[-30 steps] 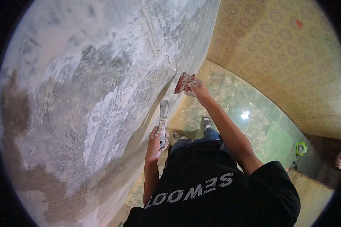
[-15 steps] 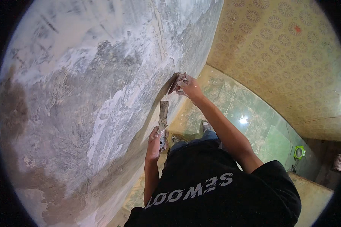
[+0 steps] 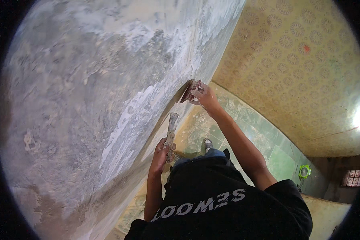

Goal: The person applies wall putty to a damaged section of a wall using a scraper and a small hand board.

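Red scraper [image 3: 190,92], clasped in right grip [image 3: 204,97] (left grip [image 3: 160,154] clasping putty knife [image 3: 173,121]), has tilted toward the wall [image 3: 88,100].

The plaster wall [image 3: 76,100] is matt and rough, the putty knife [image 3: 173,121] dull, smeared metal, the red scraper [image 3: 190,93] crusted, the floor tiles [image 3: 282,162] smooth, the T-shirt [image 3: 228,218] matt cloth.

We can see big, pale grey letters [image 3: 204,204] in one row on the front of the black shirt [image 3: 244,220]. To us they look upside down, and the row slants up toward the right side.
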Demonstrator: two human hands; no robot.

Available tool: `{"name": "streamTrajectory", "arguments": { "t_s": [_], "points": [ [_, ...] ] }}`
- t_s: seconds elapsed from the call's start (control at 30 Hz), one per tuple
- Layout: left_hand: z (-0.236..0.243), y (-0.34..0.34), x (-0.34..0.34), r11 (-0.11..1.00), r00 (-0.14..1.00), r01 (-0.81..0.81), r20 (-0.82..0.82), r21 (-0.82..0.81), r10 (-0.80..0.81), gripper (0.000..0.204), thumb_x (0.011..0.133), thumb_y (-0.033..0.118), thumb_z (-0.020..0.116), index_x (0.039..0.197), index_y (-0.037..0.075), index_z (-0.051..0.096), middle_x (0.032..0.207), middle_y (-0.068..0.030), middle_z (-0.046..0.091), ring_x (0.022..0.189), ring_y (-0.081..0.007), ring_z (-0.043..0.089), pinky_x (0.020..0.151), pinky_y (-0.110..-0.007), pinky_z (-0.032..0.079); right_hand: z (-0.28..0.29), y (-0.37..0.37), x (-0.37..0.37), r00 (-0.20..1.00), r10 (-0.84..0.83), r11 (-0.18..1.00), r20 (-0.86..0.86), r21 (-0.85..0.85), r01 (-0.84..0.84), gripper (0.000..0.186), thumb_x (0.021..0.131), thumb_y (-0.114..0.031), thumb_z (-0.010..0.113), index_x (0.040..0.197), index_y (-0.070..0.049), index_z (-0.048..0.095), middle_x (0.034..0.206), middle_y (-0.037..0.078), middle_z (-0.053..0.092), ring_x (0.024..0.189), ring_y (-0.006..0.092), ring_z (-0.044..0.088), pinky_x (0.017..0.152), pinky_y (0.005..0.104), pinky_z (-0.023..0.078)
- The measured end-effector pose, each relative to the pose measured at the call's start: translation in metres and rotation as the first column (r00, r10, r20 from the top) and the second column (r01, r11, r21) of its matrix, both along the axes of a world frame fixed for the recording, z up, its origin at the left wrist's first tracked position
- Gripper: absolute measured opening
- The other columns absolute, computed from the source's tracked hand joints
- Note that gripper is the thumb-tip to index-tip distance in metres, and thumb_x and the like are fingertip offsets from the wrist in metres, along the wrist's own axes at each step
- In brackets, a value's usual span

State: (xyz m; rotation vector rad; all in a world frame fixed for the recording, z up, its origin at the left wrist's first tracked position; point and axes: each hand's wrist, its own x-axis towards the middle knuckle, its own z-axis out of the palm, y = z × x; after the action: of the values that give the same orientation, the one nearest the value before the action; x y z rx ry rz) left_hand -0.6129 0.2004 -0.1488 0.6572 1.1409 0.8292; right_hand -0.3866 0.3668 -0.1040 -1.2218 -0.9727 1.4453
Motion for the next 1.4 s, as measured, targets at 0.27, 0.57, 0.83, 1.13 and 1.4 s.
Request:
{"name": "streamTrajectory", "arguments": {
  "t_s": [0.27, 0.57, 0.83, 1.13, 1.4],
  "points": [
    [-0.001, -0.021, -0.049, 0.998, 0.998, 0.064, 0.023, 0.009, -0.064, 0.029, 0.092, 0.015, 0.047, 0.119, 0.003, 0.049, 0.084, -0.0031, 0.058, 0.059, -0.0097, 0.051, 0.049, -0.024, 0.041, 0.051, -0.024, -0.037, 0.996, 0.044, 0.998, 0.071, 0.051, -0.048, 0.015, 0.089, -0.007, 0.055, 0.103, -0.001, 0.054, 0.088, 0.006, 0.060, 0.079, 0.0158, 0.061, 0.076, 0.0346, 0.057],
    [-0.009, -0.039, -0.097, 0.994, 0.995, 0.097, 0.028, 0.059, -0.099, 0.027, 0.094, 0.014, 0.045, 0.117, 0.002, 0.049, 0.081, -0.0040, 0.058, 0.055, -0.0096, 0.050, 0.047, -0.025, 0.040, 0.100, -0.038, -0.068, 0.984, 0.062, 0.996, 0.170, 0.057, -0.073, 0.013, 0.090, -0.010, 0.055, 0.098, 0.000, 0.058, 0.088, 0.009, 0.062, 0.081, 0.0194, 0.064, 0.079, 0.0371, 0.056],
    [-0.013, -0.049, -0.107, 0.990, 0.984, 0.109, 0.129, 0.086, -0.120, 0.020, 0.093, 0.013, 0.048, 0.110, 0.003, 0.049, 0.076, -0.0033, 0.056, 0.046, -0.0093, 0.046, 0.040, -0.025, 0.036, 0.171, -0.037, -0.063, 0.931, 0.137, 0.967, 0.338, 0.157, -0.199, 0.032, 0.091, -0.020, 0.058, 0.114, 0.003, 0.057, 0.105, 0.010, 0.063, 0.093, 0.0204, 0.063, 0.084, 0.0367, 0.055],
    [-0.007, -0.040, -0.073, 0.989, 0.982, 0.144, 0.119, 0.039, -0.147, 0.020, 0.093, 0.013, 0.049, 0.110, 0.002, 0.050, 0.077, -0.0037, 0.056, 0.046, -0.0096, 0.047, 0.040, -0.026, 0.036, 0.162, -0.098, 0.032, 0.974, -0.067, 0.958, 0.217, 0.285, 0.003, 0.053, 0.093, -0.022, 0.055, 0.135, 0.003, 0.036, 0.128, 0.016, 0.052, 0.111, 0.0252, 0.057, 0.085, 0.0443, 0.054],
    [0.012, -0.013, 0.022, 0.996, 0.997, 0.068, 0.028, 0.054, -0.069, 0.021, 0.094, 0.014, 0.047, 0.113, 0.005, 0.050, 0.076, -0.0022, 0.056, 0.045, -0.0075, 0.047, 0.036, -0.024, 0.033, -0.032, -0.048, 0.094, 0.994, -0.074, 0.996, -0.078, -0.055, 0.070, 0.031, 0.089, -0.009, 0.055, 0.119, -0.005, 0.054, 0.097, 0.005, 0.063, 0.083, 0.0165, 0.063, 0.072, 0.0350, 0.055]
  ]
}}
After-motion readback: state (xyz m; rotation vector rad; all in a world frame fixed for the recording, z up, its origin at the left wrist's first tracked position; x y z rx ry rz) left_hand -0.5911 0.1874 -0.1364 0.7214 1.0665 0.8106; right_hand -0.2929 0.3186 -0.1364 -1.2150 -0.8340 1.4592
